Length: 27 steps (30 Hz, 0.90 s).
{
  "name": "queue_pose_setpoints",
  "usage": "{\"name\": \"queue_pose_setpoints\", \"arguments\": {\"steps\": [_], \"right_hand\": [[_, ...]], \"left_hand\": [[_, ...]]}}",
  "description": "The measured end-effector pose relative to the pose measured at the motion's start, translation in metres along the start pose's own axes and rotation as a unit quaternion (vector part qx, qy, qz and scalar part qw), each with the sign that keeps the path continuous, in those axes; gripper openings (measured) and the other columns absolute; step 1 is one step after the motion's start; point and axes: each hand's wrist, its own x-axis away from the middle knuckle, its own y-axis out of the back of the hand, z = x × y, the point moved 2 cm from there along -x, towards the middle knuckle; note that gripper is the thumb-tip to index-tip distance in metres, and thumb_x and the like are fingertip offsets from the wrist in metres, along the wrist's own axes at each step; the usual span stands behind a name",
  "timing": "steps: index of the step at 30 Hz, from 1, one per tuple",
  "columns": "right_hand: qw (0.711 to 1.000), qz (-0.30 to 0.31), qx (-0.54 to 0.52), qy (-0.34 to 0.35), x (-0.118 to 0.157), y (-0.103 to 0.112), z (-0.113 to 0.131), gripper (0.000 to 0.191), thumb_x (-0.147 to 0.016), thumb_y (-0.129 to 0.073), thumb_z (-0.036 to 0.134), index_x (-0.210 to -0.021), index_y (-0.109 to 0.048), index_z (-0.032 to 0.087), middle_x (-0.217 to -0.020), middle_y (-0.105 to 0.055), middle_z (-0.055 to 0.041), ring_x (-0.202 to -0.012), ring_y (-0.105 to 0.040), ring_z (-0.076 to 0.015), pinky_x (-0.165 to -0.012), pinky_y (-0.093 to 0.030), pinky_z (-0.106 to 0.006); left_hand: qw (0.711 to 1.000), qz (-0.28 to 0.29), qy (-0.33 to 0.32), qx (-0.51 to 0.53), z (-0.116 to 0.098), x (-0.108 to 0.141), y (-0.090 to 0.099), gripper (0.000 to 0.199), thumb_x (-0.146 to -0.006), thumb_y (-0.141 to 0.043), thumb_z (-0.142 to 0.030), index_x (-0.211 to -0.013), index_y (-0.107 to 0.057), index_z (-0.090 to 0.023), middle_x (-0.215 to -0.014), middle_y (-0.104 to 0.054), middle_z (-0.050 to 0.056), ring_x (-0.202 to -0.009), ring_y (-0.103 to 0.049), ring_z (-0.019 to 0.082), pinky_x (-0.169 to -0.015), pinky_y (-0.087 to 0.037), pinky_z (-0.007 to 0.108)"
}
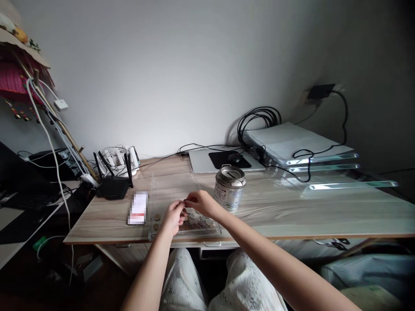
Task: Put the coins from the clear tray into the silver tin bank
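A single head-worn camera looks forward and down from the seated person's own eye level, facing the wall across the surface (wide-angle, edges bowed); the lap fills the bottom, the hands sit near, just below centre

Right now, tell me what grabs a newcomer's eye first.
Both bare hands, left hand and right hand, meet over a clear plastic tray of loose coins at the wooden desk's near edge. Just right stands a silver slotted money tin.
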Motion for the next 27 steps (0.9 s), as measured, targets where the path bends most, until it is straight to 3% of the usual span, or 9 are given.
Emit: {"name": "queue_pose_setpoints", "arguments": {"steps": [3, 5, 9, 11, 14, 16, 20, 27], "right_hand": [[0.999, 0.009, -0.039, -0.011, 0.0, -0.001, -0.007, 0.029, -0.073, -0.046, 0.036, -0.066, -0.063, 0.014, -0.057, -0.06, -0.0022, -0.051, -0.05, -0.0102, -0.047, -0.031, -0.02], [0.999, -0.033, -0.012, -0.004, 0.006, 0.009, -0.004, 0.03, -0.074, -0.044, 0.037, -0.066, -0.063, 0.015, -0.056, -0.06, -0.0019, -0.05, -0.049, -0.0103, -0.047, -0.031, -0.02], [0.978, -0.192, 0.075, -0.011, 0.02, 0.065, 0.002, 0.035, -0.075, -0.042, 0.046, -0.069, -0.062, 0.017, -0.063, -0.061, -0.0035, -0.054, -0.05, -0.0116, -0.049, -0.031, -0.022], [0.961, -0.241, 0.122, -0.061, 0.022, 0.104, -0.006, 0.035, -0.072, -0.045, 0.048, -0.068, -0.063, 0.018, -0.063, -0.061, -0.004, -0.054, -0.05, -0.0124, -0.048, -0.031, -0.022], [0.938, -0.221, 0.218, -0.153, 0.015, 0.146, -0.029, 0.029, -0.062, -0.055, 0.046, -0.06, -0.063, 0.019, -0.059, -0.06, -0.0041, -0.053, -0.05, -0.0135, -0.046, -0.029, -0.023], [0.93, -0.182, 0.265, -0.179, 0.009, 0.158, -0.043, 0.024, -0.057, -0.058, 0.042, -0.056, -0.063, 0.019, -0.058, -0.059, -0.004, -0.053, -0.05, -0.0139, -0.045, -0.03, -0.023], [0.923, -0.152, 0.307, -0.175, 0.0, 0.158, -0.055, 0.021, -0.055, -0.059, 0.039, -0.055, -0.063, 0.018, -0.057, -0.059, -0.0049, -0.055, -0.051, -0.0152, -0.046, -0.031, -0.023], [0.921, -0.125, 0.324, -0.174, -0.008, 0.158, -0.045, 0.016, -0.056, -0.058, 0.032, -0.056, -0.064, 0.017, -0.058, -0.06, -0.0064, -0.057, -0.053, -0.0164, -0.047, -0.032, -0.024]], "left_hand": [[1.0, 0.0, -0.001, 0.008, -0.002, 0.002, -0.002, 0.034, -0.065, -0.054, -0.048, -0.072, -0.048, -0.016, -0.048, -0.044, -0.006, -0.029, -0.024, 0.0, -0.032, -0.004, 0.017], [1.0, -0.005, 0.006, 0.008, -0.004, 0.003, -0.002, 0.035, -0.065, -0.052, -0.049, -0.073, -0.05, -0.015, -0.048, -0.044, -0.005, -0.03, -0.024, 0.0, -0.033, -0.005, 0.017], [1.0, -0.005, 0.009, 0.002, -0.006, 0.005, -0.003, 0.03, -0.065, -0.054, -0.042, -0.075, -0.053, -0.014, -0.049, -0.043, -0.005, -0.031, -0.023, 0.0, -0.033, -0.005, 0.018], [1.0, -0.004, 0.007, 0.003, -0.006, 0.005, -0.003, 0.026, -0.064, -0.054, -0.038, -0.074, -0.053, -0.014, -0.05, -0.043, -0.005, -0.031, -0.023, 0.0, -0.033, -0.005, 0.018], [1.0, -0.003, 0.003, 0.003, -0.006, 0.005, -0.003, 0.022, -0.065, -0.053, -0.034, -0.073, -0.052, -0.014, -0.05, -0.044, -0.005, -0.031, -0.023, 0.0, -0.033, -0.005, 0.018], [1.0, -0.003, 0.002, 0.002, -0.006, 0.005, -0.003, 0.02, -0.065, -0.052, -0.033, -0.072, -0.051, -0.014, -0.05, -0.044, -0.005, -0.031, -0.024, 0.0, -0.033, -0.005, 0.018], [1.0, -0.005, -0.004, 0.0, -0.007, 0.006, -0.003, 0.018, -0.065, -0.051, -0.031, -0.072, -0.051, -0.014, -0.05, -0.044, -0.005, -0.031, -0.024, 0.0, -0.032, -0.005, 0.017], [1.0, -0.011, -0.002, 0.015, -0.006, 0.005, -0.001, 0.018, -0.064, -0.053, -0.03, -0.071, -0.051, -0.014, -0.05, -0.045, -0.005, -0.031, -0.024, 0.0, -0.032, -0.005, 0.017]]}}
